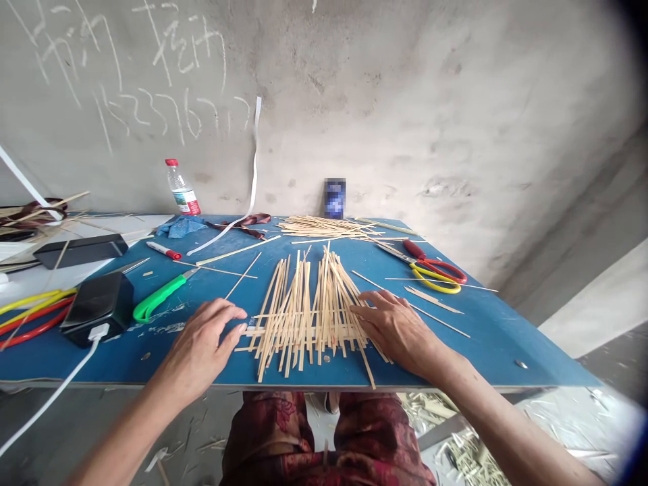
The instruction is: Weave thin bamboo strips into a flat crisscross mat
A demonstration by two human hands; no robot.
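Note:
Many thin bamboo strips [304, 304] lie fanned out near the table's front edge, most running front to back, with a few crossing beneath them sideways. My left hand [205, 337] is at the left ends of the crosswise strips, fingers curved and apart, with nothing seen in it. On the right side of the bundle rests my right hand [397, 327], its fingers spread and their tips on the outer strips. Another pile of strips [329, 227] lies behind, near the wall.
Red- and yellow-handled scissors [438, 273] and loose strips lie right. Toward the left are a green-handled cutter [159, 297], a red marker [163, 250], a black box [101, 307] with a white cable and a bottle [183, 192]. A blue package [335, 199] stands at the wall.

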